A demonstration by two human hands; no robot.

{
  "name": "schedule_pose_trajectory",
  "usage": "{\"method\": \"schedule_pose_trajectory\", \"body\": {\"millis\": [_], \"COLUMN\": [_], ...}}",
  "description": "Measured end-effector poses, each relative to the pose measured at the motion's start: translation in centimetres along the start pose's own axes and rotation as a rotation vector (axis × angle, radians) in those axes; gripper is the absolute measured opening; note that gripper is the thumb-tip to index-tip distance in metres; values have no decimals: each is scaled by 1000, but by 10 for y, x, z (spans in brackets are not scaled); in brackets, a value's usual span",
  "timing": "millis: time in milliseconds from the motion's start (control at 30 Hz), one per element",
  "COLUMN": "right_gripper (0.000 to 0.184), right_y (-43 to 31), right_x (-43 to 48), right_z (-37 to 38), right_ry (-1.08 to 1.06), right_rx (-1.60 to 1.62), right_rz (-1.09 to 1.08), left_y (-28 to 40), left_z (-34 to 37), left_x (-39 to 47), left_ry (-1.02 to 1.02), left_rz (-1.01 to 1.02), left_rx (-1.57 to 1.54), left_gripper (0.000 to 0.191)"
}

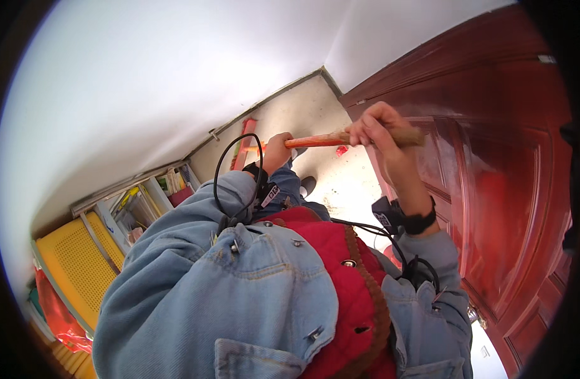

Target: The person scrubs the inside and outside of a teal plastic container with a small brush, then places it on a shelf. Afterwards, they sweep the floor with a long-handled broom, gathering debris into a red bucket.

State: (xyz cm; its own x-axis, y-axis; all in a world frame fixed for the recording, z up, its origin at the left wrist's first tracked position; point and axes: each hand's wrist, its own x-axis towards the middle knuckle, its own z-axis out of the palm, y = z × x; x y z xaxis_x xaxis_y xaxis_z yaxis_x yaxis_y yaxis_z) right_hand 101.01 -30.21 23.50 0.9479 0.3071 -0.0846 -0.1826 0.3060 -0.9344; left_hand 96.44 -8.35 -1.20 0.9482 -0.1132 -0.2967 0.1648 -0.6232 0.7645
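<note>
Both of my hands grip the long handle point(318, 140) of a broom, red along the middle and brown at its upper end. My right hand point(377, 128) is closed around it near that brown end, close to the dark red door. Lower on the handle, my left hand point(276, 150) holds it at about the level of my legs. Past the left hand, the red broom head point(242, 144) rests on the pale floor by the foot of the white wall. Part of the broom's lower shaft is hidden behind my left hand.
A dark red panelled door point(489, 189) stands at the right. The white wall point(176, 71) meets the floor point(313, 102) at a dark skirting. A shelf unit with a yellow perforated panel point(83, 251) is at the left. A small red scrap point(341, 150) lies on the floor.
</note>
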Motion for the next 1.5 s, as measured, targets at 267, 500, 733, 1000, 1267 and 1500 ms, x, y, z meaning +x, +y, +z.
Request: {"method": "schedule_pose_trajectory", "body": {"millis": [267, 500, 733, 1000, 1267, 1500], "right_gripper": [20, 13, 16, 25, 26, 30], "right_y": [27, -16, -63, -111, -72, -69], "right_x": [23, 8, 4, 8, 11, 0], "right_z": [-14, -16, -17, -32, -70, -89], "right_ry": [64, 217, 266, 237, 71, 105], "right_rx": [-233, -428, -425, -99, 51, -145], "right_rz": [45, -57, -159, -244, -217, -282], "left_y": [-43, 24, 90, 121, 93, 103], "left_z": [21, 65, 54, 15, 13, 68], "left_x": [77, 134, 147, 109, 90, 108], "left_ry": [-41, -316, -440, -343, -497, -265], "left_rz": [52, 279, 403, 333, 168, 147], "left_rx": [-47, -136, -170, -46, -90, -47], "left_gripper": [13, 13, 12, 11, 10, 12]}}
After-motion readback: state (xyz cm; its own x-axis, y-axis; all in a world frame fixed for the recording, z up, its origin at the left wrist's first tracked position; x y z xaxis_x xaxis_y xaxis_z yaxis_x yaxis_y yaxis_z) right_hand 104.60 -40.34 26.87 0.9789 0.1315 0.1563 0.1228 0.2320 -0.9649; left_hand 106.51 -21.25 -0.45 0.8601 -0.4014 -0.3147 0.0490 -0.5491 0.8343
